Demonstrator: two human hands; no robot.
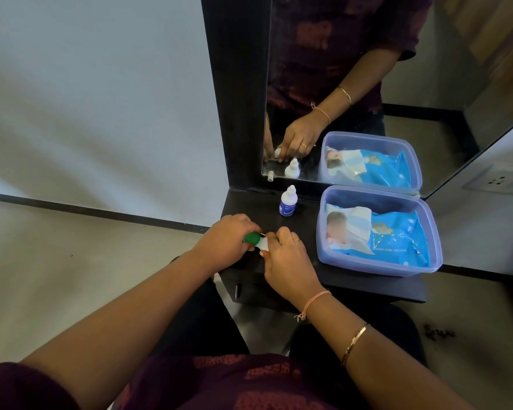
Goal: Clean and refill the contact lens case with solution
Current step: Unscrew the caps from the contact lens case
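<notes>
The contact lens case (256, 240) is small, with a green cap on its left side and a white part on its right. It sits low over the dark shelf (353, 281), held between both hands. My left hand (224, 241) grips the green end. My right hand (288, 258) pinches the white end, which my fingers mostly hide. A small white solution bottle (288, 201) with a blue label stands upright behind the hands, its nozzle uncapped.
A translucent blue plastic tub (427, 232) holding a blue pack of wet wipes fills the right of the shelf. A mirror (353, 84) in a dark frame stands behind. A small white cap (270, 176) lies at the mirror's base.
</notes>
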